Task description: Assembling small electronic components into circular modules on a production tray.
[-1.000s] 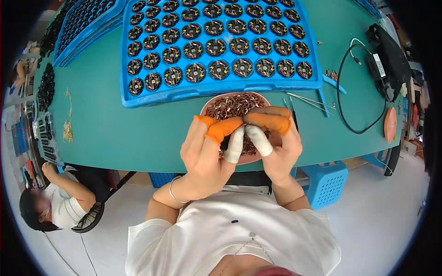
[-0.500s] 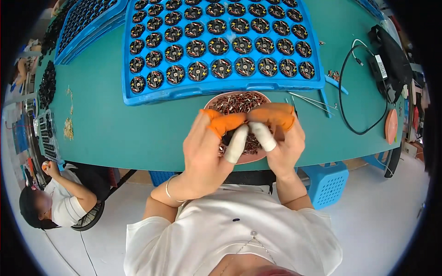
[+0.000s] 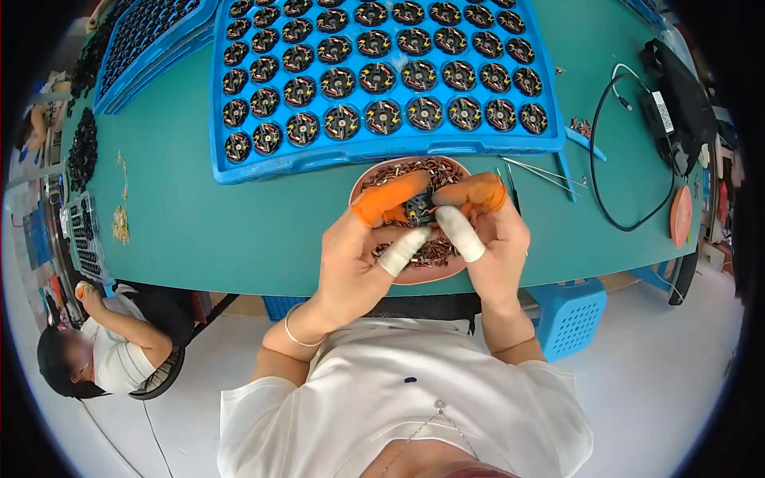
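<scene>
Left hand [image 3: 348, 248], holding side: you are keeping a narrow grip on the black round part [image 3: 417, 209], which is hanging over the wire pieces [image 3: 437, 255] in the pink bowl [image 3: 434, 276], on the green counter [image 3: 279, 219] just before the blue tray [image 3: 382, 151]. You are probably working best by steadying the part from this side and leaving its inner face in sight. Right hand [image 3: 498, 251], working side: your fingertips are meeting the part's right edge, a narrow grip; whether they are pinching a small reddish lead [image 3: 432, 210] or only touching there, I cannot tell. Light pressure is likely serving you better than force, the lead looking thin.

Pose, again from the left: your left wrist is angling inward, orange-covered fingers [image 3: 390, 197] are arching over the part's upper left, and a white-covered thumb [image 3: 405, 248] is pointing up toward its lower edge. Your right hand is facing it, the white thumb cover [image 3: 460, 237] slanting up and left, the orange-covered forefinger [image 3: 474, 193] curving above.
</scene>
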Demonstrator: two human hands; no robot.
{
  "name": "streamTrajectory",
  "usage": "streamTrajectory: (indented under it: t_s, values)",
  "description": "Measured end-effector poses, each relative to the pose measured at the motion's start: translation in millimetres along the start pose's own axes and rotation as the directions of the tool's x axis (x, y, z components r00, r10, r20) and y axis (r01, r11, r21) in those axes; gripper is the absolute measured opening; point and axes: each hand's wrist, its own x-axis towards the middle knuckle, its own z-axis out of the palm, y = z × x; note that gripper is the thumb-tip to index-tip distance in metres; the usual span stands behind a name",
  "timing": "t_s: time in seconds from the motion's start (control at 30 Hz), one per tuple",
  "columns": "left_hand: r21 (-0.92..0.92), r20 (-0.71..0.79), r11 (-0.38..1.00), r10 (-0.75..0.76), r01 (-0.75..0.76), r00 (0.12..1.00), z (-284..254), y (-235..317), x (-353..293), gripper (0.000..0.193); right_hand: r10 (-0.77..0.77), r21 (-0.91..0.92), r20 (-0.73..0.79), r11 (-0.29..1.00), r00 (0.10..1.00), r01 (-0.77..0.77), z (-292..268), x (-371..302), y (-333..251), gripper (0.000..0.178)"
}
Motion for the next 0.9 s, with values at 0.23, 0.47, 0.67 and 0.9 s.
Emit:
streamTrajectory:
  t_s: [0.23, 0.47, 0.67, 0.9]
  values:
    - [0.344, -0.026, 0.929, 0.156, -0.138, 0.987, -3, 0, 3, 0.045, -0.079, -0.083, 0.043, 0.993, 0.996, 0.082, -2, 1, 1, 0.017]
    - [0.289, -0.011, 0.954, 0.088, -0.081, 0.996, -3, 3, 2, 0.048, -0.008, -0.012, 0.007, 1.0, 1.0, 0.008, 2, 1, 0, 0.017]
    - [0.159, -0.026, 0.984, 0.08, -0.075, 0.996, -4, 3, 3, 0.043, -0.092, -0.097, 0.008, 0.991, 0.996, 0.092, 3, 2, -2, 0.017]
    - [-0.034, -0.064, 0.999, -0.019, 0.017, 0.998, -5, 2, 9, 0.039, -0.145, -0.128, -0.042, 0.982, 0.989, 0.139, 5, 3, -5, 0.024]
